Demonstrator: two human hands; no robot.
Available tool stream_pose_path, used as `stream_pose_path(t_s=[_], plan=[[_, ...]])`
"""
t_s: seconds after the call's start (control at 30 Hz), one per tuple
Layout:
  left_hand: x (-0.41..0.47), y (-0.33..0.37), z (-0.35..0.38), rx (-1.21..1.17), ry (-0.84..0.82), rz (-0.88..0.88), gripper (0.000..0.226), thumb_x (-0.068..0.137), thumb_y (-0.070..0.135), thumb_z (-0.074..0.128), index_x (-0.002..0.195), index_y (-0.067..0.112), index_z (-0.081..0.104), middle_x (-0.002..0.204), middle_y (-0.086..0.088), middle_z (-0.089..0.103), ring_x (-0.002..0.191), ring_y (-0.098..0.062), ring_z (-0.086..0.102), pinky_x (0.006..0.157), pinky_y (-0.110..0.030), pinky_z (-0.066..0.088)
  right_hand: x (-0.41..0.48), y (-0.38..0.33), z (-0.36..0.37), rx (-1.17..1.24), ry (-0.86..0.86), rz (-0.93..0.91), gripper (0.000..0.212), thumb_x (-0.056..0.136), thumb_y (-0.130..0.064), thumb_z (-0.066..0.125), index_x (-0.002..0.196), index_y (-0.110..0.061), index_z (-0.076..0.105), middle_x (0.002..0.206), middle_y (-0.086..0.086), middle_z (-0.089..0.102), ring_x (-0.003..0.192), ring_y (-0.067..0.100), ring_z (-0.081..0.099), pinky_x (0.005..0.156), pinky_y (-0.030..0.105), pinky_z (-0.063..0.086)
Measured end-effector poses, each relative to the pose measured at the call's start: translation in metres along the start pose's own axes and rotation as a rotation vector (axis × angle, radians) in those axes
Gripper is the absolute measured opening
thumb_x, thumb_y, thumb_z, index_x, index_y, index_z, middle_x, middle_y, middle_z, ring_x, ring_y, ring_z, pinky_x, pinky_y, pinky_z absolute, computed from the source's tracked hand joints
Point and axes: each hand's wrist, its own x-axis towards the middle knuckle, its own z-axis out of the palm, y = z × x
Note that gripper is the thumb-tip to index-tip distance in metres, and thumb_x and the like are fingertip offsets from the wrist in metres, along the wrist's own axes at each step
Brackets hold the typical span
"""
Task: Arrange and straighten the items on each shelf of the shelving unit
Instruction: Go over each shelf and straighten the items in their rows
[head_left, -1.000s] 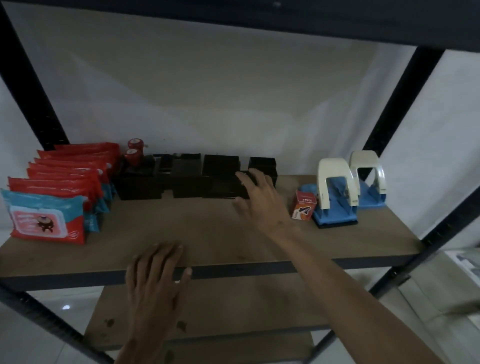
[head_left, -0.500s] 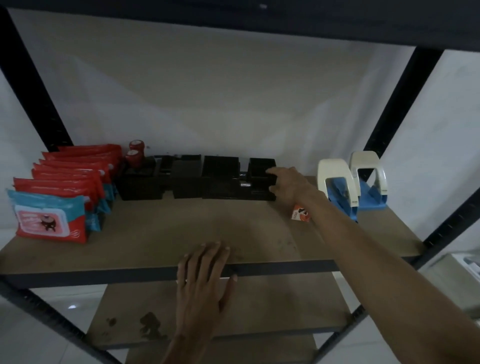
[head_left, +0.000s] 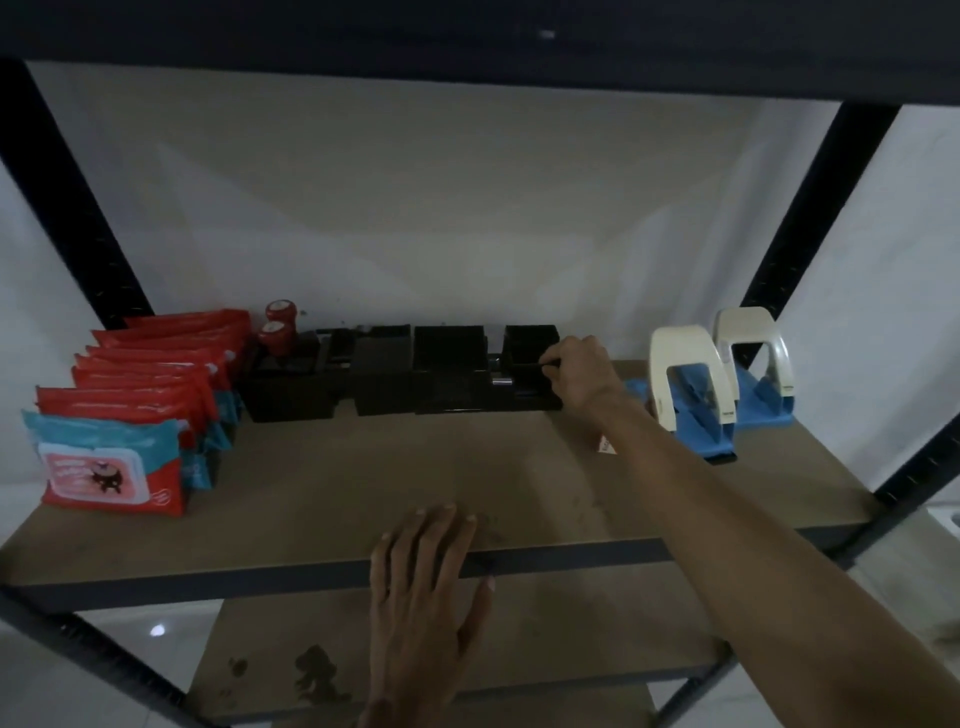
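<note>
Right hand (head_left: 582, 374) reaches to the back of the brown wooden shelf board (head_left: 363, 483), fingers curled, pinching the right rim of the rightmost black plastic organiser box (head_left: 524, 358); thumb side is on the box's top edge, the rest of the grip is hidden by the hand. That box sits at the right end of a row of black plastic organiser boxes (head_left: 384, 379) lined up along the back wall, mid-shelf, touching or nearly touching one another. Left hand (head_left: 421, 582) lies flat, fingers straight and together, fingertips on the board's front edge, palm over the dark metal front rail, holding nothing. Far left: a front-to-back file of red-and-teal wet-wipe packs (head_left: 130, 405), standing, the frontmost face-on. Two small red round jars (head_left: 275, 332) are just beside the wipes, at the left end of the black row. Right of the hand: two cream-and-blue hole punches (head_left: 685, 379) side by side, apart from the black boxes. A small red-and-white carton (head_left: 605, 444) pokes out from behind the right forearm, mostly hidden. A stained lower shelf board (head_left: 571, 623) shows below.
</note>
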Motion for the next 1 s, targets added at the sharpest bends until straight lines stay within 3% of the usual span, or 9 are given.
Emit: stream_pose_path(t_s=[0.13, 0.2, 0.23, 0.3, 0.4, 0.5, 0.63, 0.8, 1.0], plan=[[0.0, -0.001, 0.0, 0.005, -0.002, 0.017, 0.065, 0.089, 0.053, 0.063, 0.147, 0.026, 0.051, 0.154, 0.002, 0.045, 0.143, -0.026, 0.041, 0.117, -0.048, 0.028, -0.013, 0.0, -0.007, 0.01, -0.013, -0.053, 0.045, 0.101, -0.014, 0.056, 0.146, -0.016, 0.053, 0.124, 0.02, 0.064, 0.108, 0.033, 0.062, 0.098, 0.046, 0.053], [0.001, 0.0, -0.002, 0.016, -0.007, 0.008, 0.065, 0.089, 0.053, 0.062, 0.146, 0.025, 0.052, 0.153, 0.001, 0.046, 0.143, -0.027, 0.041, 0.117, -0.051, 0.028, -0.03, 0.002, -0.02, 0.078, 0.061, -0.109, 0.051, 0.099, -0.008, 0.057, 0.149, -0.014, 0.05, 0.107, 0.018, 0.07, 0.093, 0.029, 0.066, 0.091, 0.042, 0.056], [0.002, 0.001, -0.002, 0.024, -0.012, 0.001, 0.064, 0.089, 0.053, 0.061, 0.146, 0.024, 0.053, 0.152, 0.001, 0.047, 0.142, -0.028, 0.042, 0.117, -0.052, 0.029, -0.041, 0.007, -0.028, 0.116, 0.125, -0.138, 0.051, 0.097, -0.005, 0.058, 0.147, -0.014, 0.052, 0.099, 0.016, 0.07, 0.086, 0.027, 0.066, 0.087, 0.039, 0.057], [0.003, 0.005, -0.003, 0.031, -0.015, -0.01, 0.063, 0.09, 0.054, 0.058, 0.144, 0.022, 0.055, 0.151, 0.0, 0.049, 0.142, -0.029, 0.043, 0.118, -0.054, 0.028, -0.067, 0.023, -0.045, 0.152, 0.276, -0.178, 0.045, 0.094, -0.002, 0.061, 0.138, -0.011, 0.061, 0.105, 0.016, 0.071, 0.09, 0.026, 0.067, 0.086, 0.035, 0.056], [0.004, 0.019, 0.0, 0.003, 0.006, 0.05, 0.06, 0.094, 0.052, 0.055, 0.145, 0.02, 0.054, 0.152, -0.001, 0.048, 0.144, -0.028, 0.041, 0.12, -0.053, 0.026, -0.102, 0.058, -0.064, 0.07, 0.404, -0.19, 0.032, 0.092, -0.006, 0.067, 0.123, -0.009, 0.07, 0.114, 0.016, 0.072, 0.103, 0.032, 0.066, 0.09, 0.044, 0.056], [0.013, 0.047, 0.01, -0.034, 0.009, 0.068, 0.06, 0.094, 0.051, 0.058, 0.144, 0.019, 0.055, 0.151, -0.001, 0.049, 0.143, -0.028, 0.042, 0.117, -0.051, 0.032, -0.11, 0.087, -0.063, -0.199, 0.305, -0.22, 0.038, 0.085, -0.024, 0.079, 0.12, -0.01, 0.071, 0.115, 0.016, 0.071, 0.115, 0.039, 0.056, 0.092, 0.05, 0.051], [0.018, 0.08, 0.022, -0.03, 0.028, -0.002, 0.063, 0.088, 0.05, 0.068, 0.143, 0.021, 0.056, 0.148, -0.002, 0.051, 0.141, -0.029, 0.043, 0.114, -0.052, 0.032, -0.101, 0.087, -0.063, -0.507, 0.152, -0.417, 0.062, 0.075, -0.051, 0.081, 0.126, -0.018, 0.069, 0.126, 0.005, 0.069, 0.127, 0.04, 0.044, 0.101, 0.054, 0.039], [0.013, 0.076, 0.031, -0.003, 0.033, 0.023, 0.068, 0.089, 0.051, 0.067, 0.146, 0.019, 0.052, 0.152, -0.005, 0.047, 0.144, -0.03, 0.039, 0.115, -0.055, 0.032, -0.081, 0.071, -0.059, -0.747, 0.031, -0.421, 0.049, 0.087, -0.042, 0.07, 0.132, -0.027, 0.062, 0.134, 0.007, 0.06, 0.138, 0.034, 0.027, 0.108, 0.052, 0.009], [0.013, 0.077, 0.03, -0.017, 0.037, 0.025, 0.065, 0.091, 0.051, 0.063, 0.148, 0.021, 0.049, 0.153, -0.003, 0.045, 0.145, -0.03, 0.038, 0.115, -0.054, 0.032, -0.047, 0.05, -0.051, -0.812, 0.029, -0.344, 0.027, 0.081, -0.03, 0.076, 0.105, -0.021, 0.067, 0.101, 0.004, 0.072, 0.122, 0.032, 0.042, 0.107, 0.053, 0.017]])
